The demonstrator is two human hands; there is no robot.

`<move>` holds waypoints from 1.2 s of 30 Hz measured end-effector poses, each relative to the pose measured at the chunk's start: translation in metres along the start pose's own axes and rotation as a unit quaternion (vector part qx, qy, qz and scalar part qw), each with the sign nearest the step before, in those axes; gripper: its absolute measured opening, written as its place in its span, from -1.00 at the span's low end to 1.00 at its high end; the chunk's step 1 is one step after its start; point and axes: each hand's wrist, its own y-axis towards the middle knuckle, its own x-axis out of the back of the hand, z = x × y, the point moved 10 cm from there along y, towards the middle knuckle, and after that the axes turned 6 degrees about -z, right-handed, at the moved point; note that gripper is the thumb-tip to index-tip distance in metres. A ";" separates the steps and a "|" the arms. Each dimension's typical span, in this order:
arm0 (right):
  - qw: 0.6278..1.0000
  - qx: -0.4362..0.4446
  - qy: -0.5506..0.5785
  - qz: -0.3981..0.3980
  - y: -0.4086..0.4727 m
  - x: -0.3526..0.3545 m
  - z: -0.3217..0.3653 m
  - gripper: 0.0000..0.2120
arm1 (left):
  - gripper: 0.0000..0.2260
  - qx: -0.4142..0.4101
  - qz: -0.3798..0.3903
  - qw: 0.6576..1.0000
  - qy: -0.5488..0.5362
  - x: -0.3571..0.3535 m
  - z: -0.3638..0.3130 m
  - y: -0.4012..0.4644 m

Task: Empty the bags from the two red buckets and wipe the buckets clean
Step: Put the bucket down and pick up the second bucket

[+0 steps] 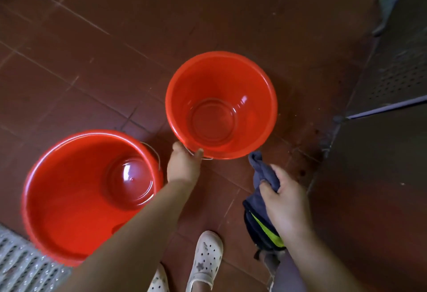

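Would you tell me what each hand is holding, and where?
Left hand grips the smaller bucket at its near rim; right hand clutches the blue cloth mid-length.

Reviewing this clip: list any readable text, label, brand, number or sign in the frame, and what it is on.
No readable text in this frame.
Far red bucket: no label or mark.
Near red bucket: none; only glare on its bottom.
Blue cloth gripped by the right hand: a yellow-green stripe, no lettering.
White clog: small charms, no legible words.
Left hand at the far bucket's rim hides nothing written.
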 end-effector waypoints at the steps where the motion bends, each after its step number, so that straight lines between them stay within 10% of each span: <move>1: 1.000 -0.006 0.002 -0.006 0.006 -0.002 -0.010 -0.77 | -0.55 0.054 -0.019 0.998 -0.033 -0.010 0.004 0.014; 5: 0.999 -0.028 0.027 -0.024 0.019 -0.010 -0.046 -0.76 | -0.45 0.190 -0.075 0.975 -0.088 -0.037 0.035 0.042; 9: 0.997 -0.052 0.047 -0.017 0.014 -0.015 -0.064 -0.74 | -0.84 0.194 -0.078 0.965 -0.156 -0.046 0.041 0.045; 15: 0.998 -0.049 0.032 -0.036 -0.003 0.025 -0.032 -0.78 | -0.84 0.196 -0.092 0.959 -0.183 -0.004 0.022 0.000; 36: 0.979 0.107 -0.098 -0.146 -0.294 0.263 0.188 -0.61 | -0.86 -0.179 0.017 0.975 -0.130 0.328 -0.191 -0.285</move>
